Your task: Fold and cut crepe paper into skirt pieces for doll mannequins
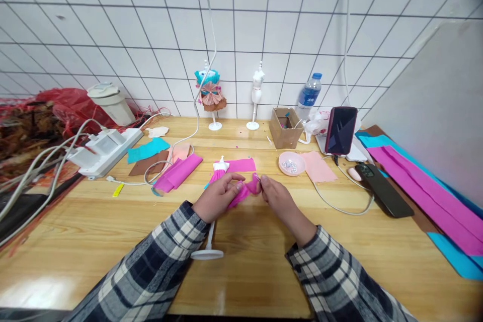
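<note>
A small white mannequin (221, 165) dressed in pink crepe paper lies tilted on the table, its round base toward me. My left hand (221, 195) rests over its lower part, with fingers closed on a pink crepe paper piece (238, 196). Just to the right, my right hand (277, 196) pinches the end of the pink paper, and a thin whitish thing shows at its fingertips, too small to name. Behind the hands lies a flat pink paper strip (241, 165). Part of the mannequin's skirt and stand is hidden by my left hand.
At the back stand a dressed mannequin (211, 93) and a bare one (257, 93). Right of my hands are a pink dish (292, 163), cardboard box (285, 133), propped phone (341, 131) and black phone (385, 191). Paper pieces (179, 171), cables and a power strip (109, 153) lie left.
</note>
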Available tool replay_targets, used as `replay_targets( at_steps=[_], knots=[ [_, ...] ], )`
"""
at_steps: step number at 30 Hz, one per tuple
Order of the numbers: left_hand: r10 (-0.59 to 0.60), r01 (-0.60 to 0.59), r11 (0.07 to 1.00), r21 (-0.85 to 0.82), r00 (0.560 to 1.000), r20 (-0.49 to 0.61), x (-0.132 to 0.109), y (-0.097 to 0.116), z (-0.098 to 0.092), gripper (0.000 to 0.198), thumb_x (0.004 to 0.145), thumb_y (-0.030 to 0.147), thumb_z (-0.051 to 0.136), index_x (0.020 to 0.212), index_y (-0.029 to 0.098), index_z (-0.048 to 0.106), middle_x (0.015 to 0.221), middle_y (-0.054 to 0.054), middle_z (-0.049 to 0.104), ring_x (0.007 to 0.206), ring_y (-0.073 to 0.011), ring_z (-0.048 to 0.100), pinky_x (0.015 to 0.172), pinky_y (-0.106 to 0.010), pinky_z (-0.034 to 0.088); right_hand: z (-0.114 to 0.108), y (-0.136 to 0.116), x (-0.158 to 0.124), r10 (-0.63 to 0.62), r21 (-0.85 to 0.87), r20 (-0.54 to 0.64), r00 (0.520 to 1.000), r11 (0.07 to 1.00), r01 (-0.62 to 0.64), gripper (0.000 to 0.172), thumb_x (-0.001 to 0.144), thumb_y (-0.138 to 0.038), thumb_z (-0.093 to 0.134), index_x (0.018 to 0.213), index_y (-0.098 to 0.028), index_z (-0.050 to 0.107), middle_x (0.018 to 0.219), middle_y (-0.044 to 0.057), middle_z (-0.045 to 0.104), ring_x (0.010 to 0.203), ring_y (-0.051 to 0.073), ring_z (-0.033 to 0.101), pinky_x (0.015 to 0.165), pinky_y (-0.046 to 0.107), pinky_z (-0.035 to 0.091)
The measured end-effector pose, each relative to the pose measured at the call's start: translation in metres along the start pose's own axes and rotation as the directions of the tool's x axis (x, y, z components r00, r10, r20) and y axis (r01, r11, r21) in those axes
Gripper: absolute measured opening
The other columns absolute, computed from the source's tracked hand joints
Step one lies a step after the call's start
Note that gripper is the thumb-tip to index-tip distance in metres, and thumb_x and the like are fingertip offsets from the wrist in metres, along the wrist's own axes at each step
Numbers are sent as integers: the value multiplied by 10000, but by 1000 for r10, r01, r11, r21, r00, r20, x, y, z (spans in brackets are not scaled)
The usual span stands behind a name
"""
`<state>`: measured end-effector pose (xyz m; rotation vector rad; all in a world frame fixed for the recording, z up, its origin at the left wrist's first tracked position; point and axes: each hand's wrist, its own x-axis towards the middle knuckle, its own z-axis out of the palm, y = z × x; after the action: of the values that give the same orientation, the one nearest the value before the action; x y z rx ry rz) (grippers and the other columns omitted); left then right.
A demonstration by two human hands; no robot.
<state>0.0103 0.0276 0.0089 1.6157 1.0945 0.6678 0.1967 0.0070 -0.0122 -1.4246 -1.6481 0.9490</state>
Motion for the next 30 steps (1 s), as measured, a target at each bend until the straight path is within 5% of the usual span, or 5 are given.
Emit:
replay_targets(
  at_steps=[9,16,21,25,30],
  knots=[
    [4,-11,952,307,1000,24,-5,-3,-30,216,844,324,501,717,174,591,632,8,565,614,-144,499,555,-231,351,0,4,3,111,-650,4,994,756,-82,433,854,-481,538,1257,-324,553,974,44,722,833,241,654,672,317,411],
    [17,10,966,-258,995,102,-15,-9,-63,384,859,495,526,832,117,589,663,-28,607,509,-96,496,486,-201,369,10,4,15,74,-632,-135,988,761,-143,314,882,-413,508,1102,-231,639,1044,76,678,923,218,620,705,288,420],
    [86,-79,945,-317,996,10,-22,-17,-77,360,854,475,562,787,122,592,634,-12,574,520,-98,506,514,-213,405,3,-11,30,77,-235,-57,995,968,-88,365,855,-496,518,865,-177,694,761,49,662,690,187,580,609,275,415],
    [212,-209,977,-33,969,125,-22,-17,-60,319,880,401,532,778,135,677,727,-70,650,700,-166,603,690,-287,473,16,-20,66,142,-199,39,989,971,-132,395,873,-486,481,897,-159,702,684,21,652,588,157,555,559,258,402],
    [246,-228,881,414,969,12,-26,-16,-51,316,817,305,606,1116,216,654,1028,-95,673,971,-241,598,874,-377,466,36,-14,96,153,-408,-47,987,899,-159,298,748,-273,651,1033,-188,682,954,82,679,916,227,592,762,301,403]
  ],
)
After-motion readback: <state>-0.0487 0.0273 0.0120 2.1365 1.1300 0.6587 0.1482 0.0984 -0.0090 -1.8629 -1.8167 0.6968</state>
